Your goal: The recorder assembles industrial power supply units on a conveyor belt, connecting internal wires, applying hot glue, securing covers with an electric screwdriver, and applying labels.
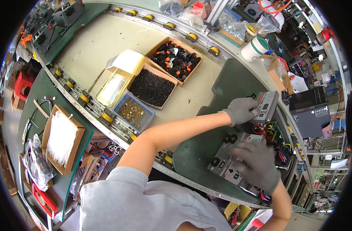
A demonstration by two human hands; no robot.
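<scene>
Both my hands wear grey gloves. My left hand [242,111] reaches to the far electronic unit, its fingers curled at the left edge of a grey control panel [266,107]. A black round part sits by its fingertips. Bare circuit boards [274,133] and coloured wires show beside that panel. My right hand [256,163] is smeared by motion above a nearer unit with a grey front panel [233,174], which has black knobs or sockets and a red mark. Whether the right fingers hold anything is hidden by the blur. Both units lie on a dark green board [195,154].
Left of the board stand a carton of black and orange parts [192,61], a carton of small black pieces [153,87] and a blue tray [148,122] of brass-coloured hardware. Roller rails [106,117] edge the bench. A box of white strips [74,144] lies farther left.
</scene>
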